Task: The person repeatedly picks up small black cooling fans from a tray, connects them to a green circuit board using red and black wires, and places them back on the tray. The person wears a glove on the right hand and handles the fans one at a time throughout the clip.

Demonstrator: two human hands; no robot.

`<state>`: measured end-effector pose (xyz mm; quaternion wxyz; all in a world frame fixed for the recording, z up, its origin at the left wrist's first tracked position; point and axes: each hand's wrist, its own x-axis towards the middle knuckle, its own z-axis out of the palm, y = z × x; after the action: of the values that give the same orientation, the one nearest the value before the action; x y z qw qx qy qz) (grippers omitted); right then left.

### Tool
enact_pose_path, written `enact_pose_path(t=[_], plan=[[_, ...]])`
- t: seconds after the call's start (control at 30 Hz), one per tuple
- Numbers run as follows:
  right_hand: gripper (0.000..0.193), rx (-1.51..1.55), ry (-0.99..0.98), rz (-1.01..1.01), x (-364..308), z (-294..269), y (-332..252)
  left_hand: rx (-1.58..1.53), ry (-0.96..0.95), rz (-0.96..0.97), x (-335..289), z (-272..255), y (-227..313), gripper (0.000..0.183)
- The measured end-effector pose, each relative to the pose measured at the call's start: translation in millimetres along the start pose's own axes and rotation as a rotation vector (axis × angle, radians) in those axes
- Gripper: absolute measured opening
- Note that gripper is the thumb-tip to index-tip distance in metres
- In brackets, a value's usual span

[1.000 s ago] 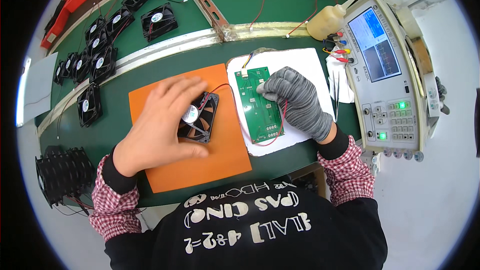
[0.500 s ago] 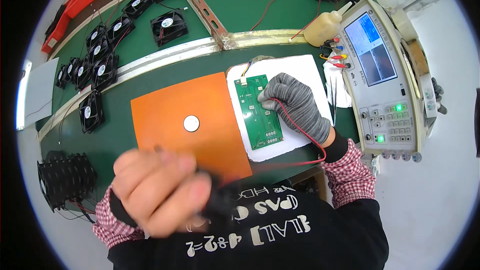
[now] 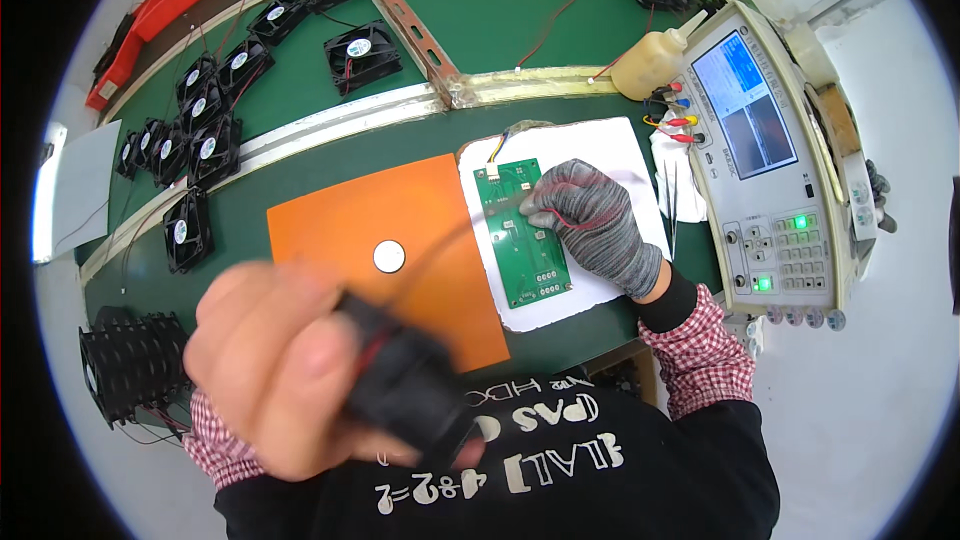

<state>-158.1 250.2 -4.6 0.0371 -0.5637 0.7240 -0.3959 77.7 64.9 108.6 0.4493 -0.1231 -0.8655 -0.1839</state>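
Observation:
My bare left hand (image 3: 265,365), blurred by motion, grips a black cooling fan (image 3: 410,385) above the front edge of the bench. A blurred lead stretches up from near the fan across the orange sheet (image 3: 330,285). On my right hand (image 3: 595,225) is a grey knit glove. Its fingertips pinch a thin red wire (image 3: 568,223) over the upper right side of a green circuit board (image 3: 522,260); the wire's end is hidden by the fingers. The board lies on a white pad (image 3: 630,165), with a small wired connector (image 3: 492,170) at its upper left corner.
A round white disc (image 3: 389,257) rests on the orange sheet. Several black fans (image 3: 362,52) stand at the back left, and a fan stack (image 3: 135,360) at the left edge. To the right are a test instrument (image 3: 765,160), a squeeze bottle (image 3: 648,65) and tweezers (image 3: 674,205).
My left hand has shifted slightly left and turned, bringing the fan into fuller view. The red wire no longer loops out past my right wrist. My right hand stays at the board.

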Motion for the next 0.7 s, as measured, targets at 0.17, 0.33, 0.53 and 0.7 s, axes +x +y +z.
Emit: enact_pose_path(t=[0.17,0.33,0.53,0.7], plan=[[0.010,0.054,0.080,-0.016,-5.8,-5.9,1.8,0.171,-0.050,0.247,67.0,75.8,-84.2,0.077],[0.012,0.254,0.107,0.184,0.2,-3.3,-12.6,0.453,-0.336,-0.388,21.7,110.9,-229.1,0.087],[0.015,0.015,0.123,-0.020,-3.2,-1.9,-3.3,0.489,-0.182,-0.218,25.4,72.5,-183.0,0.066],[0.025,-0.552,0.457,0.070,-30.0,-57.7,-19.5,0.055,-0.286,-0.419,43.7,-29.1,-70.4,0.091]])
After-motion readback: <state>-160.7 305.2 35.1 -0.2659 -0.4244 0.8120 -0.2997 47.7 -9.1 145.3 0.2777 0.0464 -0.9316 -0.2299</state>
